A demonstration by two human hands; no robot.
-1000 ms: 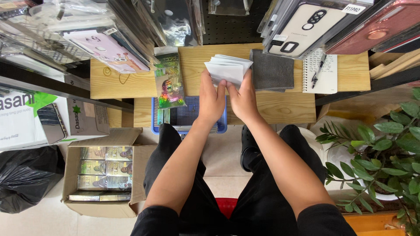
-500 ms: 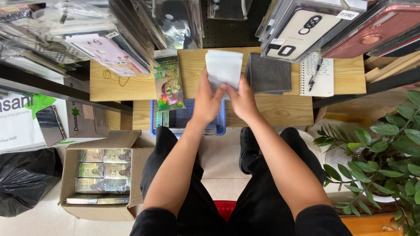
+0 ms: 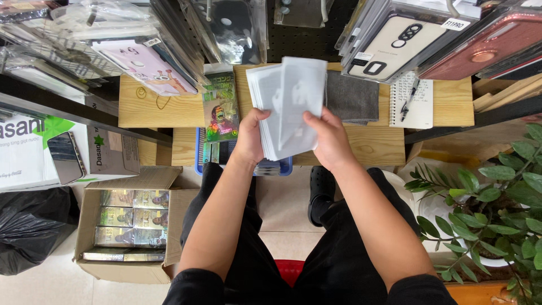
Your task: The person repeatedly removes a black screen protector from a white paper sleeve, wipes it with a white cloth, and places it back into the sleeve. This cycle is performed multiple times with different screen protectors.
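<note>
A stack of thin white packets (image 3: 288, 101) is held upright above the edge of a low wooden shelf (image 3: 372, 144). My left hand (image 3: 252, 135) grips the stack's left side from below. My right hand (image 3: 327, 138) holds its right side, thumb on the front packet, which is fanned apart from the others. A green printed box (image 3: 220, 110) stands just left of my left hand. A grey cloth (image 3: 353, 97) lies right of the stack.
A blue basket (image 3: 199, 161) sits under the shelf. An open cardboard box (image 3: 127, 226) of small boxes is on the floor at left, beside a black bag (image 3: 28, 229). A notepad with pen (image 3: 411, 101), hanging phone cases (image 3: 395, 39) and a potted plant (image 3: 491, 209) are around.
Both hands have drawn the white stack nearer to the camera. The front packets have been fanned apart from the rest.
</note>
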